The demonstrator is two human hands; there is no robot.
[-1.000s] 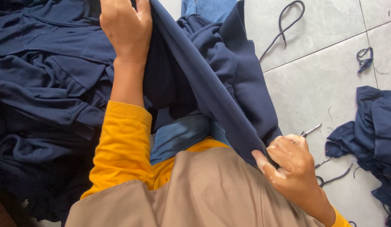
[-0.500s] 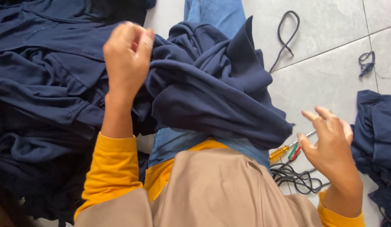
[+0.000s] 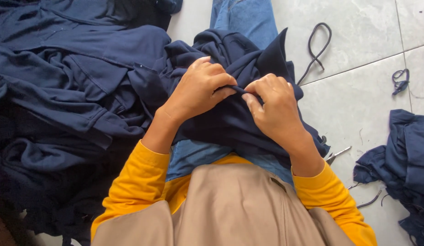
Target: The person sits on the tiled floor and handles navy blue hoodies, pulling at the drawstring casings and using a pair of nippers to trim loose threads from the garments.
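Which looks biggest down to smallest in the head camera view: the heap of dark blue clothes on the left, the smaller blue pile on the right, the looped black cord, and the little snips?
1. Heap of dark blue clothes
2. Smaller blue pile, partly cut off by the frame edge
3. Looped black cord
4. Snips, partly hidden under cloth

Both hands [image 3: 239, 98] came together, pinching navy garment [image 3: 230, 123].

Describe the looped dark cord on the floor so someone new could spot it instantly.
Start at the grey tiled floor on the right of the picture, above the grout line that runs across it. The dark cord lies there alone as a long narrow loop. Unlike the small tangled cord scrap further right, it is long, open and touches no cloth.
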